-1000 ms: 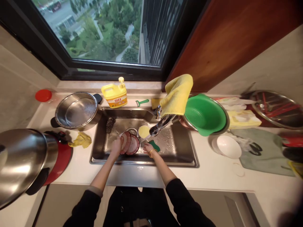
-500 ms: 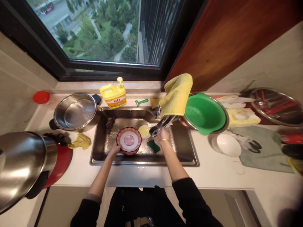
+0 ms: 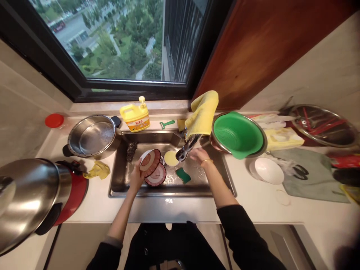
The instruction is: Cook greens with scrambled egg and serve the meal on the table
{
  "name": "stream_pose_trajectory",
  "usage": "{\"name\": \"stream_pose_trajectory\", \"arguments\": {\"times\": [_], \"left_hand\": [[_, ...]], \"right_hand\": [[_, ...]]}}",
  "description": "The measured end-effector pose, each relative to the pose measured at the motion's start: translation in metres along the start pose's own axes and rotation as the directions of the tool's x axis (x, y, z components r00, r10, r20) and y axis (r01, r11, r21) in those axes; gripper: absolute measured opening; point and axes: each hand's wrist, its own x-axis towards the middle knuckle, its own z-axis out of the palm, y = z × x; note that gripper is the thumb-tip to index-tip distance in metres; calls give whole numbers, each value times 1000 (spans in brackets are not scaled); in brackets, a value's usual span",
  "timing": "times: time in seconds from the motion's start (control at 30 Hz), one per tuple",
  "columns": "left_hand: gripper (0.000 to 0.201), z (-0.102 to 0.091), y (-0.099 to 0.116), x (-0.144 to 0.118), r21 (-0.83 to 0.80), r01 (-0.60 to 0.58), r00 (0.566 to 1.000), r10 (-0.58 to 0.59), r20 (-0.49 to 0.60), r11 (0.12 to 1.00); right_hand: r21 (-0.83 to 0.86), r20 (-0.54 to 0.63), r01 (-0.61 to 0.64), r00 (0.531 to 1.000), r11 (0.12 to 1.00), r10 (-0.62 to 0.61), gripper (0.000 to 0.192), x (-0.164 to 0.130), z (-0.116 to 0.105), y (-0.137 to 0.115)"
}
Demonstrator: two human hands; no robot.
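Observation:
My left hand (image 3: 137, 174) grips a pink-rimmed plate (image 3: 151, 163) by its left edge and tilts it over the left part of the sink. Just below lies a second pink-and-white plate (image 3: 156, 175), partly covered by the tilted one. To the right of the faucet (image 3: 184, 152), my right hand (image 3: 199, 154) is open with fingers extended, holding nothing. A green sponge (image 3: 183, 175) and a pale yellow disc (image 3: 171, 158) rest on the sink floor between my hands.
The sink (image 3: 171, 194) also has a dark scouring ball (image 3: 131, 151). Behind it stand a yellow detergent bottle (image 3: 135, 119) and a green peeler (image 3: 167, 124). A steel pot (image 3: 92, 137) is left; a green colander (image 3: 239, 133) and white bowl (image 3: 268, 170) are right. A yellow cloth (image 3: 203, 114) drapes the faucet.
My left hand has lifted and tilted the upper plate, uncovering more of the plate below. My right hand has moved slightly right from the faucet, and its fingers have spread.

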Motion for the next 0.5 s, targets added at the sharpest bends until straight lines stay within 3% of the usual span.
{"name": "stream_pose_trajectory", "arguments": {"times": [0.07,0.17,0.23,0.3,0.33,0.4,0.43,0.5], "left_hand": [[56,-16,-5,-1,218,-47,997,34,64,975],[50,-43,-13,-2,493,-181,975,91,201,851],[48,-59,-18,-1,556,-355,932,244,267,752],[47,-70,-21,-1,573,-526,846,454,278,629],[47,-72,-20,-2,580,-594,787,553,274,558],[50,-71,-17,-3,605,-674,672,691,266,423],[53,-68,-14,-4,622,-687,636,725,264,375],[57,-65,-6,-5,646,-683,620,739,263,342]], "right_hand": [[-29,44,-57,997,998,58,6,-28,12,17],[-47,143,-106,983,993,111,28,-66,40,29],[-31,239,-139,960,990,142,34,-89,62,25],[141,416,-249,893,958,171,41,-110,84,15],[288,504,-336,849,897,157,44,-120,94,9],[585,590,-488,804,648,72,37,-135,109,-2],[688,577,-515,816,511,45,29,-140,115,-6],[791,506,-493,860,361,65,17,-143,120,-10]]}}
